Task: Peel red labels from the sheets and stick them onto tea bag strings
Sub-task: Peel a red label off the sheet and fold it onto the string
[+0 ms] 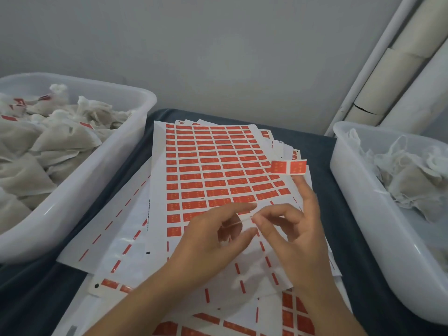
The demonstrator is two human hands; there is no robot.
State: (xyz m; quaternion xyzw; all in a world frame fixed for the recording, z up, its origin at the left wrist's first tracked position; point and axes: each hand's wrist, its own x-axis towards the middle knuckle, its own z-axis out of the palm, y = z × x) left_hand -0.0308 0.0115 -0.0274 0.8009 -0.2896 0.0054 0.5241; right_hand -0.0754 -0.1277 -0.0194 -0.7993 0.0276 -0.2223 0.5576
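A small packing workroom is showing here: bins [80,180] of tea bags [48,141] flanking stacked label sheets [218,166], cardboard tubes [397,69] leaning upper right.

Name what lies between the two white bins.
In the head view, between the left bin and the right bin lies a pile of red label sheets on dark cloth.

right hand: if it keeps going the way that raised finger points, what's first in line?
The right hand has a peeled red label stuck on its raised finger, pointing up and away. Next in line looks like the edge of the label sheets, then dark cloth; depth is unclear.
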